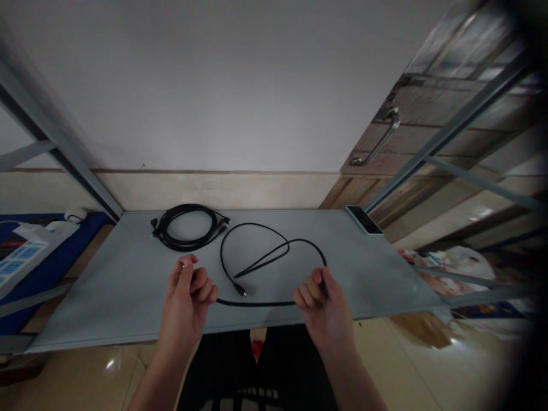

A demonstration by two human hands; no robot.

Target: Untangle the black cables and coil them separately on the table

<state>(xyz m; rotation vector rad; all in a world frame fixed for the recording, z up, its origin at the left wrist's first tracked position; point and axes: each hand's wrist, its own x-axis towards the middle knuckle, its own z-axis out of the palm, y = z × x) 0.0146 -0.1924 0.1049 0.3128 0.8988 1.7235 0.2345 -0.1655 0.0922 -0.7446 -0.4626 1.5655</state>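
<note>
A thin black cable [257,304] runs nearly straight between my two hands, just above the front edge of the grey tabletop. My left hand [188,294] is closed around one part of it, the fingers curled and the thumb on top. On the other side my right hand [321,297] grips it too, and the cable leaves upward past the thumb. From there it loops loosely over the table, and a plug [240,290] lies at its loose end between the hands. Whatever sits inside the left fist is hidden.
A coiled black cable [188,228] with plugs lies at the back left. A dark-screened phone-like device [363,220] rests at the back right corner. Metal frame posts [411,171] flank the grey table [115,279]. A white power strip [29,257] is at far left.
</note>
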